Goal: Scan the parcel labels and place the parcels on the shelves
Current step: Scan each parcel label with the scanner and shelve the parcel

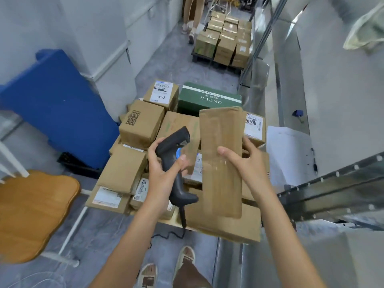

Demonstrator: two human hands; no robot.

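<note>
My left hand grips a black barcode scanner by its handle, its head pointing up and to the right, its cable trailing down to the floor. My right hand holds a long flat brown cardboard parcel upright above the pile; the side facing me is plain taped cardboard with no label showing. Below lies a heap of brown parcels, several with white labels, and a green box at the back.
A metal shelf unit runs along the right, with white paper and a pen on it. A blue bin and a wooden chair seat stand on the left. Farther down the aisle are a pallet of boxes and a person's legs.
</note>
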